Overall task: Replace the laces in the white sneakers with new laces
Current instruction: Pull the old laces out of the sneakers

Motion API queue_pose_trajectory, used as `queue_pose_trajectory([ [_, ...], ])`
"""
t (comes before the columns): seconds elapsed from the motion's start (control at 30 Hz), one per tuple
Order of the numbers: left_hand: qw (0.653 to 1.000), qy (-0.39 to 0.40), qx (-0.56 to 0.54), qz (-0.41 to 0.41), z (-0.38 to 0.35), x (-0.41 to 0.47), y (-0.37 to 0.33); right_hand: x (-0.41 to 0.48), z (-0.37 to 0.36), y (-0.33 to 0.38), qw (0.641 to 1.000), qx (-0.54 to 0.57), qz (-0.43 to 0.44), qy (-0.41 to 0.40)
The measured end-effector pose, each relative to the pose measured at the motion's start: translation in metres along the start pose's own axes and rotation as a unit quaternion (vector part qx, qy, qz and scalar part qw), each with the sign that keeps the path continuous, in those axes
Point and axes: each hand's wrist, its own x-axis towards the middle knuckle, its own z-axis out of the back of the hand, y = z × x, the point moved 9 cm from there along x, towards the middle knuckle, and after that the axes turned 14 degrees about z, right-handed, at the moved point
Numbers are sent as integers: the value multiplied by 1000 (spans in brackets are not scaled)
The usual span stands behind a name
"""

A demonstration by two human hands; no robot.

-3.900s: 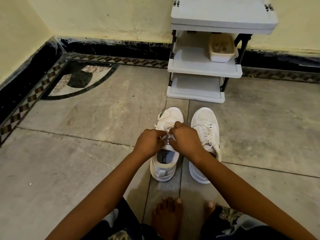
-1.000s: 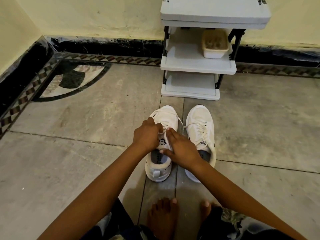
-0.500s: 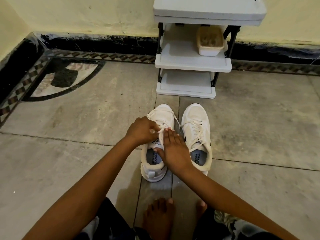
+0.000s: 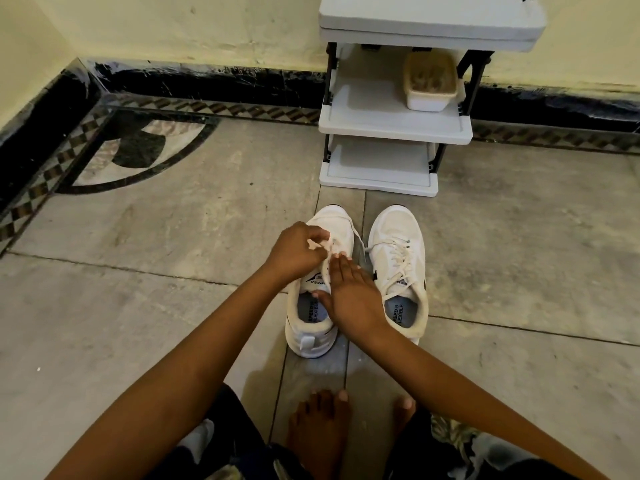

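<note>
Now left fingers [image 4: 317,238] curling tight, pinching lace [image 4: 359,237] at toe-side eyelets. Right fingers [image 4: 341,269] lying straight, together, pressing tongue [image 4: 313,280] of worked sneaker [image 4: 308,341]. Earlier both were gripping lace. Likely right hand [image 4: 349,296] now bracing while left hand [image 4: 294,252] is drawing old lace out. Other sneaker [image 4: 394,230] sitting just beside, laced, on floor [image 4: 173,271].

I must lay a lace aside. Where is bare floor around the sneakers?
Free: floor left of the left sneaker, floor right of the right sneaker, and the rack's bottom shelf. Crowded: over the left sneaker, where the left hand pinches a lace and the right hand presses.
</note>
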Motion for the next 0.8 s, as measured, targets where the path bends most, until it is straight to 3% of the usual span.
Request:
queue_pose_trajectory([
  [0.07,986,-18,156,-50,4,2,1,-1,0,0,1000,4,-4,-1],
  [0.27,949,-94,289,-81,-3,-8,-6,-2,0,0,1000,5,-5,4],
  [0.33,976,-78,191,-64,6,-5,-11,-2,0,0,1000,1,-1,4],
  [0.4,1000,-6,-13,-23,17,-1,-18,-1,0,0,1000,-2,5,1],
  [0.43,995,8,-102,-10,23,-1,-22,-1,0,-1,1000,-2,7,0],
  [0.5,984,-11,-179,2,33,-1,-21,0,0,0,1000,2,9,1],
  [0.57,993,-13,-120,3,29,-2,-15,-1,0,0,1000,1,8,-1],
  [0.67,996,21,89,-15,6,-2,3,0,0,0,1000,-6,7,-3],
  [0.8,987,-34,153,-24,3,-6,7,0,0,0,1000,-2,6,-4],
])
